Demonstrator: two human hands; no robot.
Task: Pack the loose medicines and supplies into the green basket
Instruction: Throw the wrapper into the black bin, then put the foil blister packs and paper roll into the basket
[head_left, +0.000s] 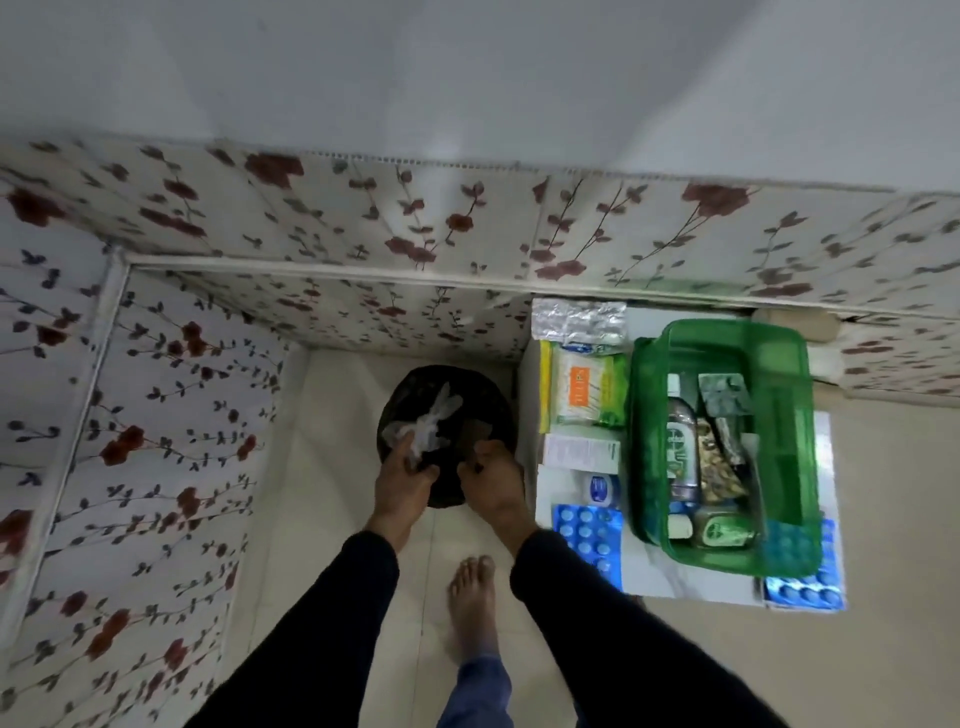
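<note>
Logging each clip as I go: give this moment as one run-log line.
left hand: at black bin, holding clear plastic | right hand: on bin rim | green basket: partly packed | cotton-bud pack, blue blister strip: outside

One green basket (727, 452), one black bin (447, 431), two blue blister packs (587, 530), two hands (402, 480).
</note>
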